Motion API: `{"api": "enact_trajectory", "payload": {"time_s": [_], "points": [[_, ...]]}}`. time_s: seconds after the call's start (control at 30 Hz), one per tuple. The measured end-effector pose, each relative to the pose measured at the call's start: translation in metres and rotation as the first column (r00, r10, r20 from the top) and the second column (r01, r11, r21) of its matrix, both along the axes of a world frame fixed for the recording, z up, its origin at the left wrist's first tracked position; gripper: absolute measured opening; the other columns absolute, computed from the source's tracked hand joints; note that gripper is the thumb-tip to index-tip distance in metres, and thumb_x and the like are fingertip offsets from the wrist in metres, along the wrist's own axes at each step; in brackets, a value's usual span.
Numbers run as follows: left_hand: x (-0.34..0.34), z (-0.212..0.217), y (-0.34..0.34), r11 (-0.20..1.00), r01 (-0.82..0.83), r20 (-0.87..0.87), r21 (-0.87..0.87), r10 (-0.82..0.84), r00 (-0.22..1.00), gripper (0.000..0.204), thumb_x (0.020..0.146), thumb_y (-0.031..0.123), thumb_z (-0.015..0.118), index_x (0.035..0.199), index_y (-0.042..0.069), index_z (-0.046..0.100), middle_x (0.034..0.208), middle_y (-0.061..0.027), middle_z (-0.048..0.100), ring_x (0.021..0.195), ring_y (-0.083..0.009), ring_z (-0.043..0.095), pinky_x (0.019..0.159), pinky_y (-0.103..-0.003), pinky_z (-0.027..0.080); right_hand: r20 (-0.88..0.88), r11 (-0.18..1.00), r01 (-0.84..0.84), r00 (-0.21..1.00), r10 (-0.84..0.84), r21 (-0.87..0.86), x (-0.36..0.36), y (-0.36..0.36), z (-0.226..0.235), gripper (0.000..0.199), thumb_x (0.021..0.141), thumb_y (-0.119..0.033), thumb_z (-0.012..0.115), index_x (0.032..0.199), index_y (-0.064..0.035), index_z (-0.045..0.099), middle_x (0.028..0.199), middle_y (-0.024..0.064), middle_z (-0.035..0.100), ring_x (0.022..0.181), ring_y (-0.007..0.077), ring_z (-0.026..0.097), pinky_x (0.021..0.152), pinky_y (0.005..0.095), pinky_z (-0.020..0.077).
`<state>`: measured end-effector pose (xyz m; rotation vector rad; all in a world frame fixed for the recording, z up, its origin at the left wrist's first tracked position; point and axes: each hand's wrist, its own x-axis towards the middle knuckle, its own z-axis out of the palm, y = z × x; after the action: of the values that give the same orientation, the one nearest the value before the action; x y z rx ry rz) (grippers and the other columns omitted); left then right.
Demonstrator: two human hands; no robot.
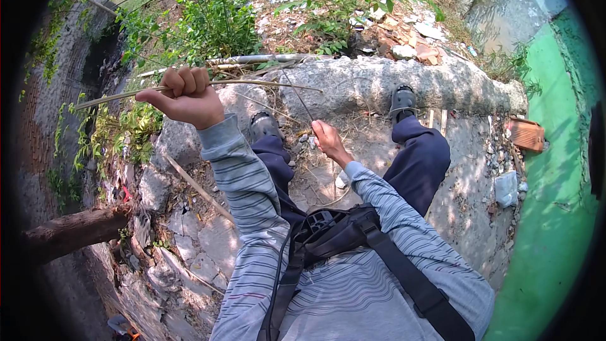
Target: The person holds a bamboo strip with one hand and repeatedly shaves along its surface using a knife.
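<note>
My left hand (183,96) is raised at the left with its fingers closed round a long, thin pale stick (252,82). The stick looks like a split bamboo strip and sticks out on both sides of the fist, bending slightly toward its right end. Lower and nearer the middle, my right hand (329,141) grips a thin dark tool (303,105), narrow like a rod or a blade seen edge-on. It slants up and left, crossing the stick close to its right end in this view. Whether the two touch, I cannot tell. The tool's handle is hidden in my fingers.
A rough concrete ledge (353,85) runs across in front of my feet. Leafy plants (211,22) and rubble lie beyond it. At the left a log (79,230) juts over a drop. On the right are an orange-brown block (526,134) and a green surface (543,215).
</note>
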<state>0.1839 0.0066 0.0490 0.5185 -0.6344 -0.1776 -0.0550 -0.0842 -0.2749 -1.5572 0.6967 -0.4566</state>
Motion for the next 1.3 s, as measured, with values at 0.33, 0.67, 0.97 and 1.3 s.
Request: {"api": "enact_trajectory", "payload": {"time_s": [0.33, 0.67, 0.97, 1.3], "points": [[-0.002, -0.006, -0.001, 1.0, 0.003, 0.004, 0.019, -0.003, 1.0, 0.072, 0.094, 0.08, 0.037, 0.061, 0.017, 0.022, 0.053, 0.0052, 0.013, 0.052, -0.0091, 0.004, 0.05, -0.033, 0.004, -0.517, 0.984, 0.177, 0.844, -0.14, 0.024, -0.061, -0.033, -0.082, 0.063, 0.099, -0.059, 0.051, 0.105, 0.0017, 0.067, 0.1, 0.0253, 0.07, 0.096, 0.0396, 0.067, 0.087, 0.047, 0.0487], [0.009, -0.015, 0.023, 0.957, 0.285, 0.05, -0.05, -0.282, 0.958, 0.073, 0.092, 0.083, 0.036, 0.063, 0.018, 0.02, 0.053, 0.0056, 0.013, 0.049, -0.0087, 0.005, 0.049, -0.033, 0.005, -0.286, 0.997, 0.024, 0.957, -0.043, -0.07, -0.004, -0.012, 0.002, 0.043, 0.086, -0.039, 0.076, 0.097, 0.0005, 0.064, 0.081, 0.0113, 0.067, 0.072, 0.0221, 0.059, 0.071, 0.0384, 0.0487], [0.008, -0.016, 0.019, 0.97, 0.24, 0.026, -0.028, -0.239, 0.971, 0.074, 0.093, 0.082, 0.034, 0.061, 0.017, 0.02, 0.053, 0.0056, 0.012, 0.047, -0.0084, 0.004, 0.046, -0.032, 0.004, -0.285, 0.996, -0.013, 0.958, -0.012, -0.085, -0.017, -0.022, -0.046, 0.031, 0.086, -0.031, 0.067, 0.095, -0.0019, 0.064, 0.084, 0.0166, 0.068, 0.077, 0.0309, 0.066, 0.075, 0.0434, 0.0507], [0.021, -0.014, 0.026, 0.997, 0.077, -0.006, -0.028, -0.077, 0.997, 0.073, 0.094, 0.081, 0.034, 0.061, 0.018, 0.019, 0.052, 0.0059, 0.013, 0.05, -0.0084, 0.003, 0.047, -0.033, 0.003, -0.114, 0.959, 0.094, 0.985, -0.128, -0.266, 0.004, 0.003, -0.008, 0.035, 0.085, -0.03, 0.07, 0.103, -0.0007, 0.064, 0.088, 0.0206, 0.071, 0.082, 0.0331, 0.07, 0.076, 0.0441, 0.0523]]}}
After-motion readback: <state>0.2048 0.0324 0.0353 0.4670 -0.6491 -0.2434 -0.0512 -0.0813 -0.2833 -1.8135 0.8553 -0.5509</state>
